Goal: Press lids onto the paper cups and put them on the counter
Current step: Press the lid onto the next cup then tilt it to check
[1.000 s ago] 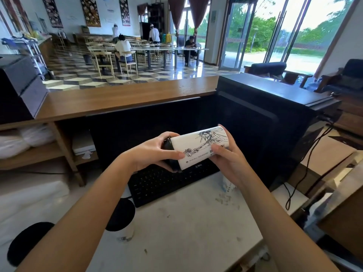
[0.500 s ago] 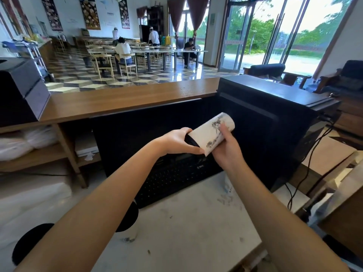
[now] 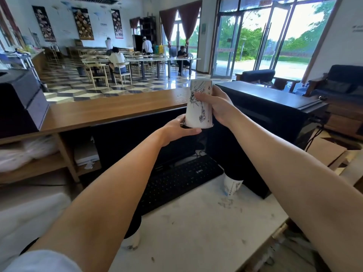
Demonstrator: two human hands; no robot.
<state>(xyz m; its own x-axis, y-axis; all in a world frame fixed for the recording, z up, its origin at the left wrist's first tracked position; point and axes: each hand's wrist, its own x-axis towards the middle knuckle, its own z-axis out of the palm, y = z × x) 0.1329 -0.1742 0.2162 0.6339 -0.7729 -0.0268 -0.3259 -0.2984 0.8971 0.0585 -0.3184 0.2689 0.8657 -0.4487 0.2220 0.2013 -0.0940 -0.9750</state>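
Currently, a person is holding an upturned paper cup point(image 3: 196, 114) in mid-air before the wooden desk point(image 3: 117, 110), right hand point(image 3: 219, 107) gripping its side with curled fingers point(image 3: 204, 98), left hand point(image 3: 176, 131) clasping the mostly hidden lid point(image 3: 183, 124) beneath, where even pressure around the rim would likely be seating it best.

Item, paper cup point(image 3: 200, 104): I log it turned from lying sideways between the hands to standing base-up and lifted higher, my left hand point(image 3: 179, 130) now cupped beneath its wide end, my right hand point(image 3: 218, 107) now gripping its side above the left.
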